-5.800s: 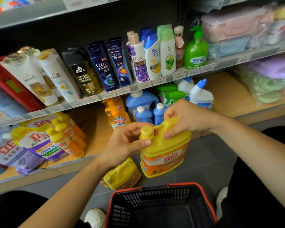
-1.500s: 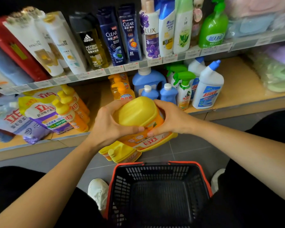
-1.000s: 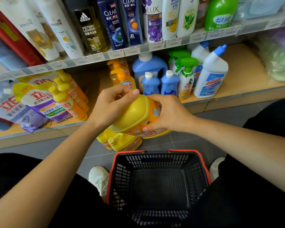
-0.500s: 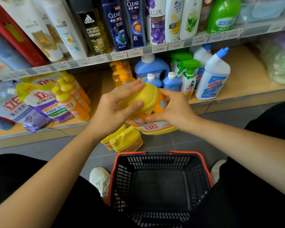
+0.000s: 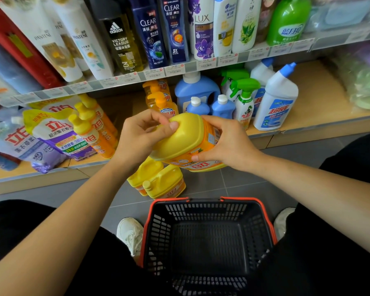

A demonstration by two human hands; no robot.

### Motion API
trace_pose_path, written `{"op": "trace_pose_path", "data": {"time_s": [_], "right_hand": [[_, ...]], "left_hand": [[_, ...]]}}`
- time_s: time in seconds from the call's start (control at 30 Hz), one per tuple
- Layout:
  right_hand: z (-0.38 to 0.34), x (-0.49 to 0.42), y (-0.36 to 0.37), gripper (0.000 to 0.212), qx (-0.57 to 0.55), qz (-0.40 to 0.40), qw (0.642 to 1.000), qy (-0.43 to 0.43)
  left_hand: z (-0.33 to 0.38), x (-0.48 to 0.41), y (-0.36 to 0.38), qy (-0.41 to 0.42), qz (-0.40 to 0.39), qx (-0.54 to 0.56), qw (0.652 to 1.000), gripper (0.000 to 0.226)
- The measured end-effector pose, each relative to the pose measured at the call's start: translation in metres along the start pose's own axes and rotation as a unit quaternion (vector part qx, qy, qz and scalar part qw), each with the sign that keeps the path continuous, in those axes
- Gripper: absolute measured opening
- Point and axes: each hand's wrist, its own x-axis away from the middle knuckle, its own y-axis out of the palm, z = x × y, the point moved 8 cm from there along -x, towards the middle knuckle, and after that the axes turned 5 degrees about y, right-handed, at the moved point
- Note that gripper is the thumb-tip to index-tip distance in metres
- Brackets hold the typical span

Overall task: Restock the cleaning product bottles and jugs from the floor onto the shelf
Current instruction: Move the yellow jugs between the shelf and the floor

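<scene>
A yellow detergent jug (image 5: pixel 187 138) with an orange label is held tilted on its side in front of the bottom shelf (image 5: pixel 308 122). My left hand (image 5: pixel 140 138) grips its yellow top end, thumb pressed on the plastic. My right hand (image 5: pixel 226 144) holds its labelled side and base with curled fingers. Two more yellow jugs (image 5: pixel 158 181) stand on the grey floor below it, partly hidden by the held jug and my left wrist.
The bottom shelf carries orange bottles (image 5: pixel 92 127), refill pouches (image 5: pixel 43 133), blue jugs (image 5: pixel 195 92), a green spray bottle (image 5: pixel 244 99) and white toilet cleaners (image 5: pixel 276 97). Shampoo bottles (image 5: pixel 150 33) line the shelf above. A black, red-rimmed basket (image 5: pixel 207 238) sits between my knees.
The jug has been turned from upright onto its side over the past seconds. In the last half second my left hand shifted to the jug's top end, and the view dipped slightly.
</scene>
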Motion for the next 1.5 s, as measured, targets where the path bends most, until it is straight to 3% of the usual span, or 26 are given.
{"op": "trace_pose_path", "data": {"time_s": [0.23,0.43,0.63,0.9,1.07,1.27,1.43,1.5], "right_hand": [[0.001,-0.002,-0.004,0.082,-0.028,0.006,1.0,0.011],[-0.003,-0.002,-0.009,0.08,-0.029,0.014,0.999,0.01],[-0.007,-0.003,-0.019,0.08,-0.025,0.039,0.999,0.007],[-0.006,-0.003,-0.026,0.079,-0.036,0.063,0.997,0.017],[-0.005,-0.004,-0.031,0.078,-0.05,0.079,0.995,0.023],[0.003,-0.008,-0.033,0.075,-0.083,0.081,0.993,0.038],[0.011,-0.011,-0.031,0.069,-0.113,0.067,0.99,0.051],[0.014,-0.012,-0.03,0.064,-0.133,0.068,0.987,0.058]], "left_hand": [[-0.002,-0.002,-0.007,0.005,0.006,-0.005,1.0,0.025],[-0.018,-0.002,-0.008,-0.056,-0.006,0.009,0.998,0.025],[-0.031,-0.003,-0.02,-0.102,0.043,0.01,0.994,0.027],[-0.027,-0.001,-0.004,-0.049,0.003,-0.024,0.999,0.047],[-0.009,0.004,0.007,0.032,-0.02,-0.019,0.999,0.048],[0.001,0.006,-0.014,0.089,0.095,-0.075,0.989,0.03],[-0.012,0.008,-0.035,0.038,0.162,-0.051,0.985,0.022],[-0.022,0.008,-0.037,0.007,0.148,-0.073,0.986,0.023]]}}
